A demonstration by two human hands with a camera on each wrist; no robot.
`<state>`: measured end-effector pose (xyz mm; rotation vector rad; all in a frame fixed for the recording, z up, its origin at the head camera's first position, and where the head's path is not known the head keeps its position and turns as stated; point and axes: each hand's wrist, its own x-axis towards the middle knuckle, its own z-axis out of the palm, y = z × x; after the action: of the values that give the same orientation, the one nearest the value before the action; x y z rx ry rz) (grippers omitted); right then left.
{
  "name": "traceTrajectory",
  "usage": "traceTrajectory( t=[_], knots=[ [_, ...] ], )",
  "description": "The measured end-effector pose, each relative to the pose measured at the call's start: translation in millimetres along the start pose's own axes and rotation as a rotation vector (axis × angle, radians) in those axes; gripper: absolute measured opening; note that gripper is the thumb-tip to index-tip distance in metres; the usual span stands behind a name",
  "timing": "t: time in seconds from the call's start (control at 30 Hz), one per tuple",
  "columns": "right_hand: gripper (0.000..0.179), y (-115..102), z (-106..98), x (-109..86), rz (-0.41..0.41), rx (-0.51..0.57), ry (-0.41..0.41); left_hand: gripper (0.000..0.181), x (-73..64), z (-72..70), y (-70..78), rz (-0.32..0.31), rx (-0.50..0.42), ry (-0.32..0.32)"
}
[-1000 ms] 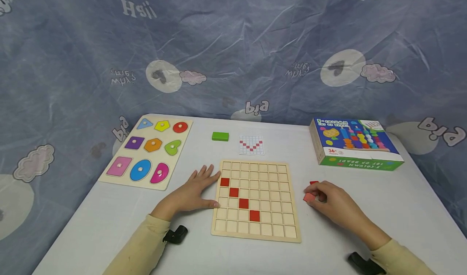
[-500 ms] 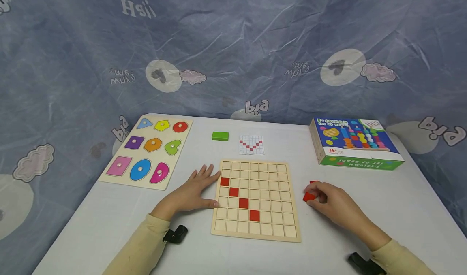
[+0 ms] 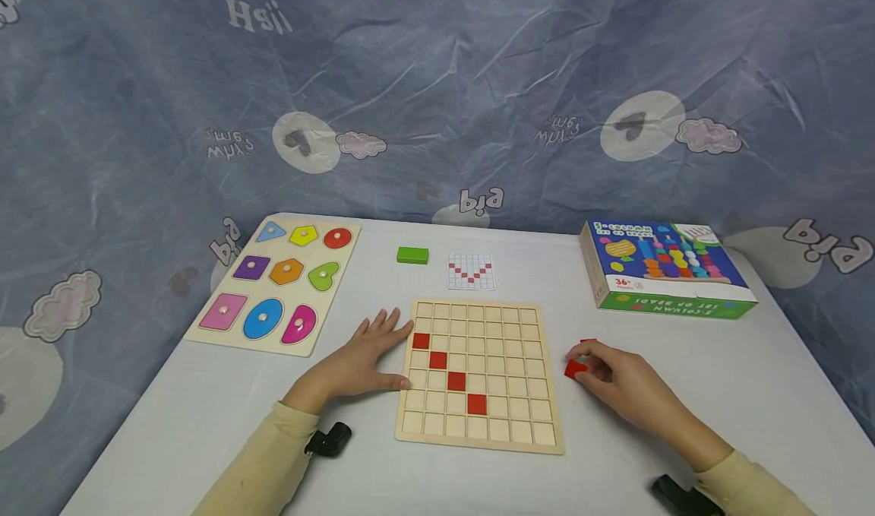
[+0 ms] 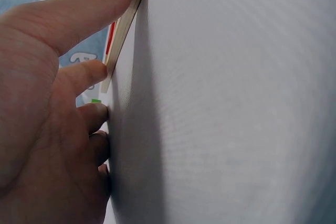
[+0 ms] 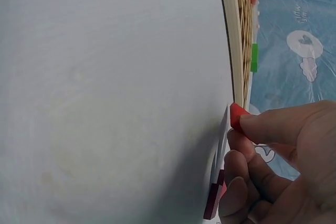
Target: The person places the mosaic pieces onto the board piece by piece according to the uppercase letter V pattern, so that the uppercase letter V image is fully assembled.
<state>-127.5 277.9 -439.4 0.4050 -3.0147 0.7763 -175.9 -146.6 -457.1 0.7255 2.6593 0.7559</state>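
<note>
My left hand (image 3: 365, 360) lies with fingers spread at the left edge of a wooden grid board (image 3: 507, 451). Its thumb and index fingertip touch that edge, as the left wrist view also shows. Four-sided red tiles sit in several cells, one of them (image 3: 477, 404) low in a diagonal line. To the right of the board, my right hand (image 3: 629, 383) pinches a red square tile (image 3: 574, 368) between thumb and fingers. More red tile (image 5: 212, 201) shows below the curled fingers in the right wrist view; in the head view the hand partly hides it.
Behind the board lie a small card (image 3: 471, 272) printed with a red V on a grid and a green block (image 3: 413, 255). A shape puzzle board (image 3: 311, 254) is at the back left. A bead-set box (image 3: 666, 265) stands at the back right.
The red tile in my right hand has shifted slightly left and changed its tilt, its face now darker red. My left hand and the board stay put.
</note>
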Motion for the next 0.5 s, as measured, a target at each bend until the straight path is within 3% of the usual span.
traceTrajectory(
  t=[0.27, 0.5],
  knots=[
    [0.026, -7.6, -2.9, 1.1, 0.028, 0.045, -0.003, 0.099, -0.8, -1.0, 1.7, 0.0, -0.003, -0.002],
    [0.023, -11.8, -2.5, 0.7, -0.005, 0.078, 0.0, 0.098, -1.5, -2.0, 2.1, 0.001, -0.009, -0.001]
  ],
)
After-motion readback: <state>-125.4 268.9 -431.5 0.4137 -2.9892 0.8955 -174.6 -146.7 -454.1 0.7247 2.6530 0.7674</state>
